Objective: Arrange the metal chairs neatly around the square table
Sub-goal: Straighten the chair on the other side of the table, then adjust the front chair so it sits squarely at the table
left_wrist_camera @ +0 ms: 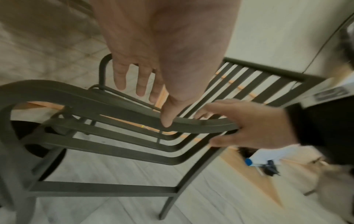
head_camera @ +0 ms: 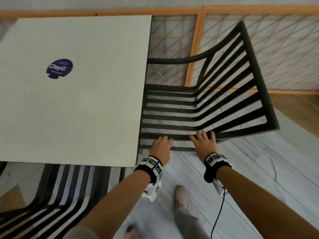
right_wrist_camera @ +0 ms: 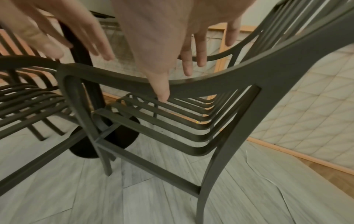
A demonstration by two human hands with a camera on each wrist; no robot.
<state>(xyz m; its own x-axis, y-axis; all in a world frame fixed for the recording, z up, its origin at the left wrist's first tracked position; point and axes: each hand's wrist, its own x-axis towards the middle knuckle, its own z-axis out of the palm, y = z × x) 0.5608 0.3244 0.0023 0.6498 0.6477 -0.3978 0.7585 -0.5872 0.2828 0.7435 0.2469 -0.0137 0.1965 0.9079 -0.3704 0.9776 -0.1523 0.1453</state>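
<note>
Two dark slatted metal chairs at square table [head_camera: 77,104]: right-side chair [head_camera: 198,107] with seat front tucked under table edge, backrest leaning away toward lattice screen [head_camera: 276,54]; second chair [head_camera: 57,188] at near side, seat partly under tabletop. Both hands over near armrest [right_wrist_camera: 134,78] of right-side chair. Left hand [head_camera: 161,146] fingers straight, spread, nothing gripped. Right hand [head_camera: 204,141] fingers extended, thumb tip touching armrest, no curl round it. Purple round sticker [head_camera: 59,68] on tabletop. Grey plank floor [head_camera: 241,169] beneath, black cable [head_camera: 218,216] hanging from right wrist.
</note>
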